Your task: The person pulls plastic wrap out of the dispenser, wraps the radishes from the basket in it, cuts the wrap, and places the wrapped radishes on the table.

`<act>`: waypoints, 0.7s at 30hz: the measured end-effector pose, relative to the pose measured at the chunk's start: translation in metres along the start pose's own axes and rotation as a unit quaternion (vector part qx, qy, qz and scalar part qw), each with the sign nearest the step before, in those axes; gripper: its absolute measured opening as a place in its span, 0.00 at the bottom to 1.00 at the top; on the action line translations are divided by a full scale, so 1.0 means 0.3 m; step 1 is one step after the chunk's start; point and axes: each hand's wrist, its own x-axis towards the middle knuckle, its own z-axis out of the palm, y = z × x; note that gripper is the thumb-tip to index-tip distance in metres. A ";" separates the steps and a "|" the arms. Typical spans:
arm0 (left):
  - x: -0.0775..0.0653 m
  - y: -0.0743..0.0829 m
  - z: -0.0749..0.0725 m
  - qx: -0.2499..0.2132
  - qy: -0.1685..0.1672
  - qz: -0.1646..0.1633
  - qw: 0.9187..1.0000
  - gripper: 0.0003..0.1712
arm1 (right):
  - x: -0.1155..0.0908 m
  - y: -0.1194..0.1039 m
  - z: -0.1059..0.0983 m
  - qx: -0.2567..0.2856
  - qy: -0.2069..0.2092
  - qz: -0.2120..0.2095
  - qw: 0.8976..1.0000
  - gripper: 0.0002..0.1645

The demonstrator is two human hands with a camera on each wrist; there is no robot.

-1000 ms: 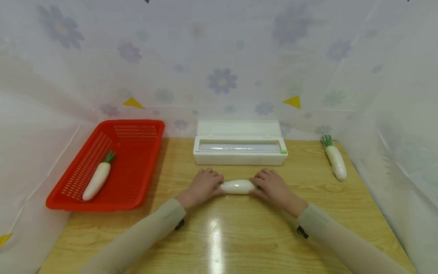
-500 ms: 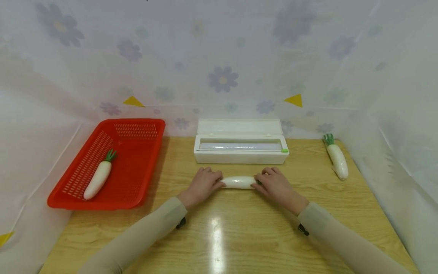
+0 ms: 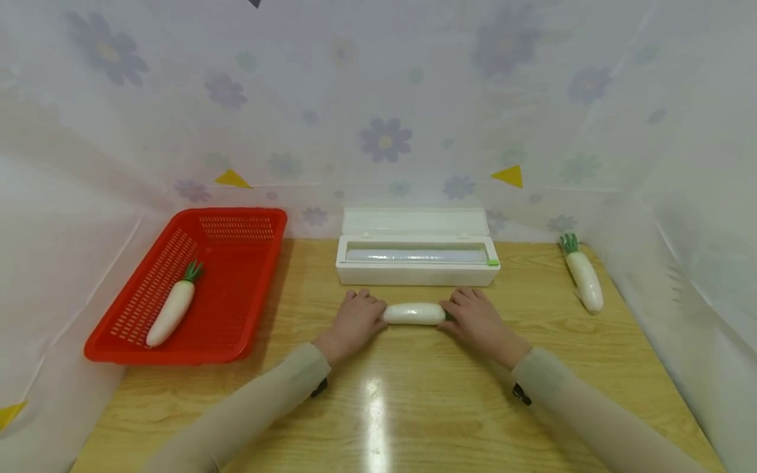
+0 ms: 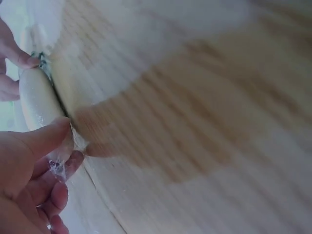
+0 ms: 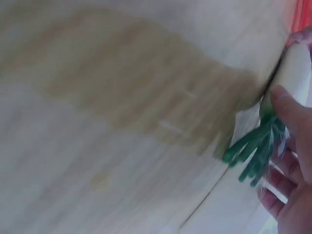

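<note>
A white radish (image 3: 414, 314) wrapped in clear plastic film lies crosswise in front of the person. My left hand (image 3: 353, 323) grips its tip end, the thumb along one side and the fingers on the other. In the left wrist view, crumpled film (image 4: 57, 169) sticks out past that tip between the fingers. My right hand (image 3: 479, 323) holds the leafy end, its thumb pressed on the radish just above the green leaves (image 5: 256, 148). The right fingers lie behind the leaves, where loose film shows. In the head view that hand hides most of the leaves.
Behind the hands stands a white cling film box (image 3: 417, 274) with its lid up and a roll (image 3: 414, 255) inside. At left, a red basket (image 3: 251, 309) holds an unwrapped radish (image 3: 171, 312). Another radish (image 3: 584, 281), in film, lies at the table's (image 3: 437, 407) right side.
The radish between the hands has shifted slightly away from the person, and its film-covered surface has turned a little. Both hands keep hold of its ends.
</note>
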 end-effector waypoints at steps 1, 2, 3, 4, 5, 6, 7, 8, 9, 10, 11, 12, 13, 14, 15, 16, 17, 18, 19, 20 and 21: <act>0.002 -0.002 0.001 -0.004 -0.001 -0.005 1.000 0.14 | 0.004 0.003 -0.002 0.003 -0.005 0.001 1.000 0.27; 0.004 -0.005 0.002 -0.009 -0.003 -0.010 1.000 0.16 | 0.007 0.006 -0.005 0.011 -0.011 0.005 1.000 0.28; 0.006 -0.008 0.003 -0.014 -0.004 -0.015 1.000 0.18 | 0.010 0.009 -0.009 0.018 -0.017 0.009 1.000 0.29; 0.008 -0.012 0.005 -0.022 -0.007 -0.022 0.999 0.20 | 0.014 0.012 -0.013 0.028 -0.022 0.014 0.999 0.30; 0.008 -0.016 0.003 -0.032 -0.011 -0.029 0.999 0.22 | 0.016 0.015 -0.017 0.037 -0.028 0.020 0.999 0.31; 0.009 -0.021 0.004 -0.039 -0.015 -0.033 0.999 0.23 | 0.018 0.018 -0.021 0.050 -0.033 0.028 0.998 0.32; 0.010 -0.025 0.005 -0.044 -0.019 -0.036 0.998 0.23 | 0.019 0.021 -0.026 0.061 -0.037 0.035 0.997 0.33; 0.010 -0.028 0.004 -0.053 -0.022 -0.039 0.998 0.23 | 0.018 0.023 -0.030 0.073 -0.041 0.041 0.996 0.32; 0.009 -0.031 0.004 -0.058 -0.023 -0.041 0.997 0.23 | 0.018 0.024 -0.034 0.081 -0.043 0.045 0.995 0.31; 0.008 -0.035 0.003 -0.062 -0.025 -0.042 0.997 0.22 | 0.017 0.026 -0.037 0.089 -0.044 0.047 0.994 0.30; 0.006 -0.038 0.002 -0.064 -0.025 -0.040 0.997 0.21 | 0.016 0.028 -0.038 0.097 -0.045 0.050 0.993 0.29; 0.005 -0.041 0.001 -0.062 -0.024 -0.036 0.997 0.20 | 0.014 0.029 -0.040 0.103 -0.045 0.052 0.992 0.27; 0.003 -0.043 -0.003 -0.064 -0.024 -0.033 0.997 0.20 | 0.012 0.031 -0.041 0.106 -0.045 0.053 0.992 0.25; 0.001 -0.044 -0.007 -0.067 -0.023 -0.029 0.997 0.20 | 0.009 0.033 -0.041 0.110 -0.045 0.054 0.992 0.24; -0.002 -0.045 -0.010 -0.071 -0.024 -0.025 0.997 0.20 | 0.006 0.035 -0.041 0.114 -0.046 0.055 0.991 0.23; -0.005 -0.045 -0.015 -0.079 -0.028 -0.022 0.996 0.19 | 0.002 0.037 -0.041 0.122 -0.047 0.055 0.990 0.23; -0.009 -0.046 -0.020 -0.087 -0.032 -0.017 0.996 0.19 | -0.002 0.038 -0.043 0.133 -0.049 0.056 0.988 0.22; -0.014 -0.046 -0.024 -0.093 -0.038 -0.014 0.995 0.19 | -0.006 0.040 -0.044 0.143 -0.052 0.057 0.987 0.21; -0.018 -0.045 -0.028 -0.100 -0.044 -0.011 0.994 0.19 | -0.010 0.042 -0.046 0.157 -0.056 0.058 0.984 0.20; -0.023 -0.046 -0.029 -0.105 -0.050 -0.007 0.993 0.18 | -0.015 0.044 -0.048 0.170 -0.061 0.059 0.982 0.19; -0.028 -0.047 -0.029 -0.109 -0.057 -0.004 0.992 0.19 | -0.018 0.045 -0.050 0.184 -0.067 0.060 0.979 0.18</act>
